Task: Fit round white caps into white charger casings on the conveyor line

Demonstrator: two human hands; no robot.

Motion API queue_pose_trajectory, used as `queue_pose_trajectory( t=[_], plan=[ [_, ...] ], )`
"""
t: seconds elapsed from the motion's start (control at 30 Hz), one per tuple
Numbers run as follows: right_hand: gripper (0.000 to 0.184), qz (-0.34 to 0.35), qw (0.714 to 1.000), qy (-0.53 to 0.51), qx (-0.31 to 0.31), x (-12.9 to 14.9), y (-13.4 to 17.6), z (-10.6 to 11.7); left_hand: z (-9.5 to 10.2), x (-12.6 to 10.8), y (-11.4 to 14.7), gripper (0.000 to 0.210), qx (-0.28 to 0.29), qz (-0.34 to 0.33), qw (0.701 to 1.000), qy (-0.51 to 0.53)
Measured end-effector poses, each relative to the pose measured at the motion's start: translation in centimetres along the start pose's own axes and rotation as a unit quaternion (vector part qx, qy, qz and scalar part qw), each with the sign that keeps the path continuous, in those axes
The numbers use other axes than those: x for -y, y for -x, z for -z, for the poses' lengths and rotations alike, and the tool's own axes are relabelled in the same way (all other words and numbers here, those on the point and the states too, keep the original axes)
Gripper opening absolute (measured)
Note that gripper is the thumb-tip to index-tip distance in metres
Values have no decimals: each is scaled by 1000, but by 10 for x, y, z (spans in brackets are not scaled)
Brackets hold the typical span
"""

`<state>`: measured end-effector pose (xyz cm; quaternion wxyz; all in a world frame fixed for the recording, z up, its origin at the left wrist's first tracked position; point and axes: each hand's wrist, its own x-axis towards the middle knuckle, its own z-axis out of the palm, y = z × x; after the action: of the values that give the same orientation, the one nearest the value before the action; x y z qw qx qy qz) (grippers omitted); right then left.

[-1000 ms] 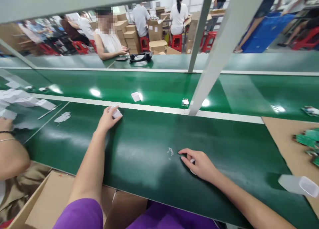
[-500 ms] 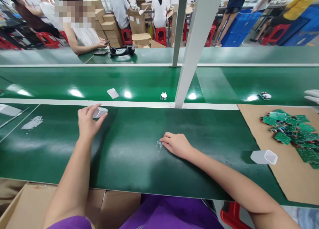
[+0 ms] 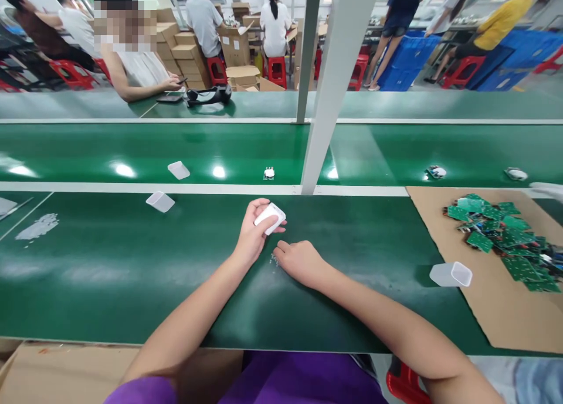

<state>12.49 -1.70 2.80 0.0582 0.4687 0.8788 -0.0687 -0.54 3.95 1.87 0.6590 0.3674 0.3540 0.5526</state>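
My left hand (image 3: 253, 231) holds a white plastic housing (image 3: 273, 216) up, its thumb across the face and its fingers behind. Just to the right and nearer to me, my right hand (image 3: 303, 263) rests on the green bench with its fingertips pinched together. They touch a small scatter of tiny clear pieces (image 3: 273, 260); whether one is between the fingers is hidden. A translucent white plastic case (image 3: 160, 202) lies by the bench's back rail, left of my left hand. Another open-ended white case (image 3: 451, 274) lies to the right of my right arm.
Green circuit boards (image 3: 505, 240) are heaped on a cardboard sheet (image 3: 466, 287) at right. More tiny clear pieces (image 3: 37, 227) lie at far left. The green belt (image 3: 241, 140) carries a white case (image 3: 178, 170) and several small assemblies. A metal post (image 3: 328, 93) rises ahead. A person sits opposite.
My left hand has moved right from the back rail to beside my right hand, bringing the white housing; a white case lies where it was. My right hand stays at the tiny pieces.
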Motion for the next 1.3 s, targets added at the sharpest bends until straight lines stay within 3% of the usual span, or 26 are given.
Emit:
queue_pose_trajectory(
  t=[0.07, 0.13, 0.2, 0.27, 0.3, 0.37, 0.47, 0.7, 0.87, 1.07, 1.3],
  plan=[
    [15, -24, 999, -26, -21, -6, 11, -2, -7, 7, 11, 57, 11, 46, 997, 53],
    [12, -49, 986, -129, -89, -13, 28, -1, -10, 13, 23, 56, 27, 76, 994, 68],
    [10, -80, 930, -292, -210, -18, 47, 1, -12, 19, 35, 53, 45, 91, 993, 65],
    [12, -113, 838, -425, -324, -20, 62, 6, -13, 25, 47, 49, 74, 101, 991, 56],
    [13, -125, 805, -454, -360, -19, 67, 8, -14, 27, 52, 46, 96, 105, 988, 52],
    [11, -131, 775, -471, -401, -16, 73, 12, -15, 31, 63, 40, 142, 109, 983, 48],
    [6, -122, 772, -467, -414, -10, 74, 15, -15, 33, 74, 35, 184, 75, 979, 53],
    [7, -108, 771, -450, -437, -1, 72, 12, -11, 39, 78, 39, 223, 37, 972, 58],
    [10, -104, 769, -417, -472, 1, 73, 13, -13, 36, 80, 43, 259, -72, 962, -40],
    [11, -78, 789, -381, -476, -2, 78, 12, -14, 30, 75, 53, 276, -174, 938, -114],
    [13, -56, 798, -358, -482, -4, 78, 12, -12, 29, 73, 56, 286, -178, 934, -115]
  ],
)
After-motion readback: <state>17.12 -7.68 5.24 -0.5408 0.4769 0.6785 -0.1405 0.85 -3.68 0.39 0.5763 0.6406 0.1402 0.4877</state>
